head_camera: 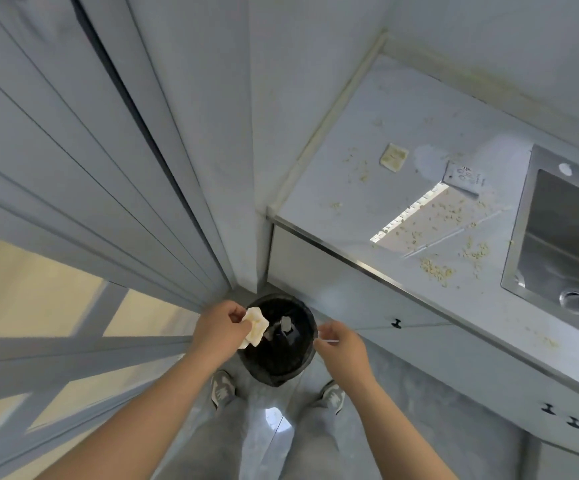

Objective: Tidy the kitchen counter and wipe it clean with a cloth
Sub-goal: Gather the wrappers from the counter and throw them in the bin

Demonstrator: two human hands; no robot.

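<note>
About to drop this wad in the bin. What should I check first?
1. Left hand grips the paper wad: ok.
2. Wad centred over the bin: not ok, it hangs at the left rim.
3. Bin open, room inside: ok.
4. Right hand free: cannot tell; its fingers are curled by the rim, perhaps pinching something thin.
5. Counter finished: not ok; crumbs, a square scrap and a clear wrapper remain.
</note>
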